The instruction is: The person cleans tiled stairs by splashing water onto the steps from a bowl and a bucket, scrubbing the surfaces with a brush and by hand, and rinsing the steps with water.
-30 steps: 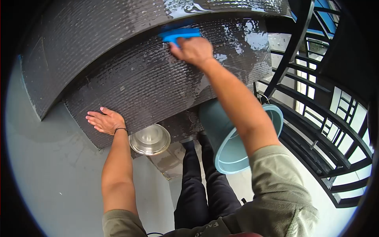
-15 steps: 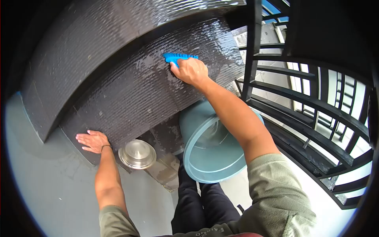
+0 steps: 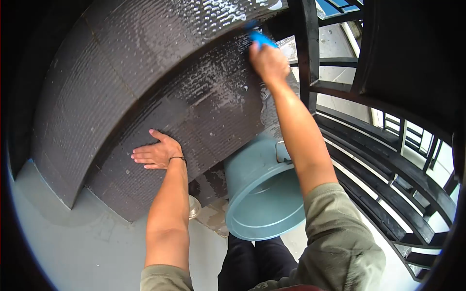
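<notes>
My right hand [image 3: 270, 62] is closed on a blue brush [image 3: 263, 40], blurred by motion, at the far right end of a wet, dark ribbed stair tread [image 3: 208, 131]. Its bristles are not clear. Flat on the same tread, further left, rests my left hand [image 3: 160, 151] with its fingers spread and nothing held. Water shines on the tread between the two hands. Below my right forearm a blue-green bucket [image 3: 247, 165] lies tilted, its mouth facing me. A metal bowl [image 3: 194, 207] shows partly behind my left forearm.
A higher curved step [image 3: 111, 72] rises beyond the tread, wet at its top right. Black metal railings [image 3: 307, 53] run down the right side. A grey wall [image 3: 92, 237] borders the steps at the left. My legs are below the bucket.
My right hand has moved with the brush to the right and away from me along the tread. My left hand has shifted right on the tread. The bowl is now mostly hidden.
</notes>
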### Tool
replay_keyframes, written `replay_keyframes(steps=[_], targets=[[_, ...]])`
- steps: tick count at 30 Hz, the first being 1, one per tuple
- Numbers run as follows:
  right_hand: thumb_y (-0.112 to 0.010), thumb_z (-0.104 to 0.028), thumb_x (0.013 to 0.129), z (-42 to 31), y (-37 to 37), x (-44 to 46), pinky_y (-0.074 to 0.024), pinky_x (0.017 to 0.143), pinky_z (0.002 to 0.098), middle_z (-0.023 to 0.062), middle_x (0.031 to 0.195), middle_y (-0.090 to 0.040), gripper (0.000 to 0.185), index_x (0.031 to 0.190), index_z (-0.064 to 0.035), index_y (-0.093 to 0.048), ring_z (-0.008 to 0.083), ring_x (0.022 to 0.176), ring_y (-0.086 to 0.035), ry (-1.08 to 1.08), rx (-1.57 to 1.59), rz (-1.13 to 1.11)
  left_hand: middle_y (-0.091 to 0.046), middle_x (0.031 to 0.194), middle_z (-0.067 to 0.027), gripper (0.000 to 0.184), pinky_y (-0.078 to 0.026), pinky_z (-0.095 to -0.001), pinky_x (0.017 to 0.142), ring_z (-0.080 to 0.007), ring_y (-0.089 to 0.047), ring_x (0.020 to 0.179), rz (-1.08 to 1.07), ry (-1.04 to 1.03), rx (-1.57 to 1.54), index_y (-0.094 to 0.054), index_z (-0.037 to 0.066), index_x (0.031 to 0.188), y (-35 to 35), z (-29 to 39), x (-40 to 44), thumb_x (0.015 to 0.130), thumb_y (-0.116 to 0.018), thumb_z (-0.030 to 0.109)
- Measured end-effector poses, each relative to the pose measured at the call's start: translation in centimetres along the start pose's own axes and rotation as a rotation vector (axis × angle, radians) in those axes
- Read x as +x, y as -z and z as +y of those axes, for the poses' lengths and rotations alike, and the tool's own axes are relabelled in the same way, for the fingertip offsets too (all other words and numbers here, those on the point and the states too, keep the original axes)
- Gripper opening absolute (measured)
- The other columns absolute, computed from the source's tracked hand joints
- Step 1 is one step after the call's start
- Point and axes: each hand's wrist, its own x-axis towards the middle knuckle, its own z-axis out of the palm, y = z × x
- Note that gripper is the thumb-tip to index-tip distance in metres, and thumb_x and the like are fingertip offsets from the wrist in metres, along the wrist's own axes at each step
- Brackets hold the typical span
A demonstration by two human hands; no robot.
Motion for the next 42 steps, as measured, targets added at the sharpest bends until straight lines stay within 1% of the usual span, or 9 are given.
replay_keyframes(steps=[4, 9, 13, 17, 20, 24, 35, 38, 42], targets=[[-0.059, -0.047, 0.088, -1.5, -1.4, -0.5, -0.052, 0.045, 0.0458, 0.0146, 0.058, -0.065, 0.047, 0.062, -0.0087, -0.066, 0.0332, 0.053, -0.066, 0.271, -0.054, 0.177, -0.011, 0.165, -0.0183, 0.095, -0.01, -0.0501, 0.123, -0.0318, -0.01, 0.153, 0.044, 0.001, 0.059, -0.012, -0.004, 0.156, -1.1, -0.2, 0.4, 0.096, -0.029, 0.068], [-0.062, -0.045, 0.087, 0.6, -0.8, 0.9, -0.0513, 0.045, 0.0475, 0.0151, 0.059, -0.064, 0.042, 0.066, -0.0095, -0.068, 0.0348, 0.054, -0.066, -0.031, -0.036, 0.215, -0.009, 0.165, -0.019, 0.093, -0.011, -0.05, 0.123, -0.0325, -0.009, 0.153, 0.024, 0.014, 0.075, -0.012, -0.004, 0.156, -1.0, -0.7, 0.1, 0.097, -0.028, 0.067], [-0.062, -0.046, 0.087, 0.3, -0.7, -0.2, -0.0477, 0.041, 0.0456, 0.0091, 0.052, -0.058, 0.04, 0.065, -0.0127, -0.065, 0.0292, 0.049, -0.062, 0.332, -0.131, 0.209, -0.008, 0.165, -0.0203, 0.092, -0.011, -0.05, 0.122, -0.0333, -0.007, 0.153, -0.004, 0.008, 0.11, -0.01, -0.005, 0.156, -0.6, 0.1, 0.4, 0.098, -0.031, 0.063], [-0.058, -0.045, 0.091, 1.4, -0.7, 3.2, -0.0535, 0.052, 0.0488, 0.0212, 0.068, -0.067, 0.046, 0.064, -0.0087, -0.067, 0.0395, 0.058, -0.067, -0.188, -0.002, 0.149, -0.008, 0.165, -0.0183, 0.093, -0.01, -0.0491, 0.123, -0.0312, -0.007, 0.154, -0.003, 0.02, 0.084, -0.011, -0.003, 0.156, -0.9, -0.2, 0.1, 0.097, -0.025, 0.068], [-0.059, -0.048, 0.091, 0.0, -0.3, 0.2, -0.0535, 0.051, 0.0495, 0.0174, 0.055, -0.061, 0.048, 0.063, -0.0101, -0.065, 0.0392, 0.053, -0.064, 0.426, -0.126, 0.208, -0.007, 0.166, -0.0183, 0.093, -0.01, -0.0484, 0.123, -0.031, -0.006, 0.154, -0.006, 0.021, 0.103, -0.011, -0.003, 0.156, -0.9, 0.3, 0.5, 0.098, -0.025, 0.068], [-0.057, -0.046, 0.093, 1.4, -1.4, 2.5, -0.0513, 0.048, 0.0493, 0.0169, 0.057, -0.063, 0.045, 0.067, -0.0108, -0.067, 0.0361, 0.052, -0.065, 0.107, -0.038, 0.223, -0.007, 0.166, -0.0182, 0.093, -0.01, -0.0474, 0.123, -0.0312, -0.006, 0.154, 0.012, 0.007, 0.086, -0.011, -0.004, 0.156, -0.9, -0.3, 0.3, 0.098, -0.026, 0.067], [-0.058, -0.049, 0.091, 0.0, -1.1, 1.1, -0.0504, 0.042, 0.0448, 0.0145, 0.051, -0.059, 0.048, 0.06, -0.0126, -0.063, 0.0348, 0.045, -0.061, 0.415, -0.157, 0.227, -0.006, 0.165, -0.0211, 0.091, -0.011, -0.0502, 0.123, -0.0337, -0.006, 0.153, -0.029, 0.01, 0.072, -0.009, -0.005, 0.156, -0.3, 0.4, 0.4, 0.099, -0.03, 0.062], [-0.06, -0.047, 0.09, 1.5, -1.9, 4.1, -0.0508, 0.043, 0.0475, 0.0158, 0.053, -0.061, 0.048, 0.058, -0.0122, -0.063, 0.0362, 0.047, -0.062, 0.064, -0.023, 0.291, -0.006, 0.165, -0.0211, 0.091, -0.011, -0.0505, 0.122, -0.0337, -0.006, 0.153, -0.024, 0.008, 0.09, -0.008, -0.005, 0.156, -0.8, -0.5, 0.3, 0.099, -0.03, 0.062], [-0.06, -0.044, 0.089, -1.0, -1.3, -0.3, -0.0523, 0.047, 0.0474, 0.0144, 0.053, -0.059, 0.045, 0.062, -0.0087, -0.067, 0.035, 0.046, -0.061, 0.402, -0.121, 0.232, -0.007, 0.165, -0.0214, 0.091, -0.011, -0.0508, 0.122, -0.0339, -0.006, 0.153, -0.022, 0.002, 0.067, -0.009, -0.005, 0.156, -0.4, 0.6, 0.5, 0.099, -0.029, 0.063]])
